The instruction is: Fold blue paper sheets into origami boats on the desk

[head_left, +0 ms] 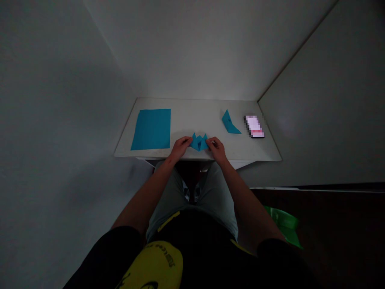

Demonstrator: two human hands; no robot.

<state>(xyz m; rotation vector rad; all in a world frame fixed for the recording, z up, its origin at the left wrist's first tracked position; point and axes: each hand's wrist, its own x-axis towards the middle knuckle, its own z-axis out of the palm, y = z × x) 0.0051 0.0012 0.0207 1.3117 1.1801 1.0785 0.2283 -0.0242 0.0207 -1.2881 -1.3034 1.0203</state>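
Between my hands, over the near edge of the white table (pixel 195 114), is a small blue origami piece (pixel 199 143) with pointed tips and a dark opening in its middle. My left hand (pixel 181 147) pinches its left side, fingers closed on the paper. On the opposite side my right hand (pixel 216 147) grips the right corner between thumb and fingers. A folded blue paper boat (pixel 230 123) lies apart, beyond my right hand. Square blue paper sheets (pixel 152 129) rest flat to the left of my left hand.
A phone (pixel 254 126) with a lit, blurred screen lies at the table's right end. White walls close in the table at the back and on both sides. Down on the dark floor at the right is a green plastic object (pixel 284 222), partly hidden by my arm.
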